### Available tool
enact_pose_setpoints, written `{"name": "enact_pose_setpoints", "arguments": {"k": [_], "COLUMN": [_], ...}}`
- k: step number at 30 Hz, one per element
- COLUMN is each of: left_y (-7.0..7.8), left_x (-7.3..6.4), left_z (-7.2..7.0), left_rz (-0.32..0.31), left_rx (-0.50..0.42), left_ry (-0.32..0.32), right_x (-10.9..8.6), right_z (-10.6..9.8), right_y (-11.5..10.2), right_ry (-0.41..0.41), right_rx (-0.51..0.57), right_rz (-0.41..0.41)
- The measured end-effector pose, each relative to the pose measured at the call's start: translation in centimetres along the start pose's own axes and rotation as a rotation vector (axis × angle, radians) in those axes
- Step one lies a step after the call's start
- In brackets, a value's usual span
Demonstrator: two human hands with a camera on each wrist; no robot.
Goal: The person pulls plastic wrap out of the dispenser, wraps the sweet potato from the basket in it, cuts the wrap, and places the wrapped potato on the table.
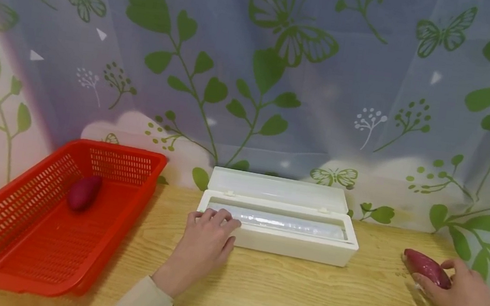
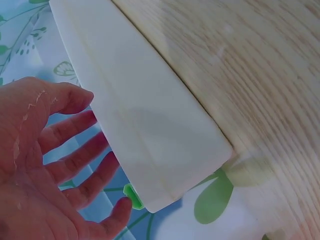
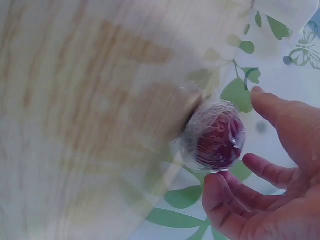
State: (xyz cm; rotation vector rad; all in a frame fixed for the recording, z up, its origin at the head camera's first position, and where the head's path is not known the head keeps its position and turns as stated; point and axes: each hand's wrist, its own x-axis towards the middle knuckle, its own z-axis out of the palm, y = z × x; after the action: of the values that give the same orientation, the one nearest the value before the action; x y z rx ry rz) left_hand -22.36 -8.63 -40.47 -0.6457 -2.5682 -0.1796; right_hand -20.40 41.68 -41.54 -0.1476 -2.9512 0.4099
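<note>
In the head view my left hand (image 1: 205, 239) lies at the left part of a white cling film box (image 1: 293, 247), fingertips over its front rim. The left wrist view shows the thumb and loosely bent fingers along the box's edge, near a small green piece (image 2: 133, 196). A roll of clear cling film (image 1: 273, 221) lies inside, below the raised lid (image 1: 277, 189). On the right, my right hand (image 1: 469, 294) is spread around one end of a purple sweet potato (image 1: 426, 267) on the table. Clear film covers this sweet potato, and the right wrist view shows a gap between it and the upper digit.
A red plastic basket (image 1: 107, 241) stands at the left with another purple sweet potato (image 1: 84, 193) in it. Behind the wooden table (image 1: 281, 299) hangs a curtain (image 1: 224, 30) printed with leaves and butterflies. It also closes off both sides.
</note>
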Motion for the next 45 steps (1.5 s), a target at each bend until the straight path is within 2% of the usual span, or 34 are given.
{"name": "enact_pose_setpoints", "arguments": {"k": [4,6,9,11,14,18,21,25,32,37,40,42,45], "left_y": [-0.1,-0.4,-1.1,-1.7,-2.6,-3.7,-4.2,-4.5,-4.7,-5.0,-5.5,-5.9,-6.4], "left_x": [0.1,0.2,0.7,1.0,1.6,2.0,2.3,2.7,3.2,3.7,3.8,3.8,3.8], "left_z": [0.0,0.0,0.1,0.1,0.1,0.3,0.3,0.3,-0.1,-0.2,-0.1,-0.1,-0.1], "left_rz": [-0.029,-0.049,-0.074,-0.087,-0.103,-0.114,-0.103,-0.083,-0.095,-0.102,-0.104,-0.118,-0.131], "left_rx": [-0.042,-0.072,-0.128,-0.162,-0.188,-0.191,-0.184,-0.151,-0.115,-0.159,-0.212,-0.283,-0.413], "left_ry": [-0.002,0.026,0.076,0.074,-0.013,-0.166,-0.223,-0.269,-0.369,-0.39,-0.404,-0.399,-0.343], "right_x": [-0.3,-0.4,-0.3,-0.1,0.1,0.7,1.7,3.1,4.7,5.2,5.4,5.5,5.6], "right_z": [-0.5,-0.5,-0.1,0.3,0.7,1.0,1.4,1.8,2.1,1.7,1.9,2.1,2.5], "right_y": [-0.9,-1.9,-3.8,-5.3,-7.7,-10.7,-12.4,-14.0,-15.5,-16.3,-16.3,-16.1,-15.6], "right_ry": [0.084,0.151,0.281,0.352,0.4,0.381,0.363,0.305,0.183,0.105,0.087,0.098,0.122], "right_rx": [-0.019,-0.009,0.042,0.064,0.095,0.148,0.166,0.164,0.095,0.102,0.147,0.206,0.309], "right_rz": [-0.028,-0.086,-0.265,-0.414,-0.568,-0.656,-0.719,-0.793,-0.81,-0.725,-0.645,-0.606,-0.551]}}
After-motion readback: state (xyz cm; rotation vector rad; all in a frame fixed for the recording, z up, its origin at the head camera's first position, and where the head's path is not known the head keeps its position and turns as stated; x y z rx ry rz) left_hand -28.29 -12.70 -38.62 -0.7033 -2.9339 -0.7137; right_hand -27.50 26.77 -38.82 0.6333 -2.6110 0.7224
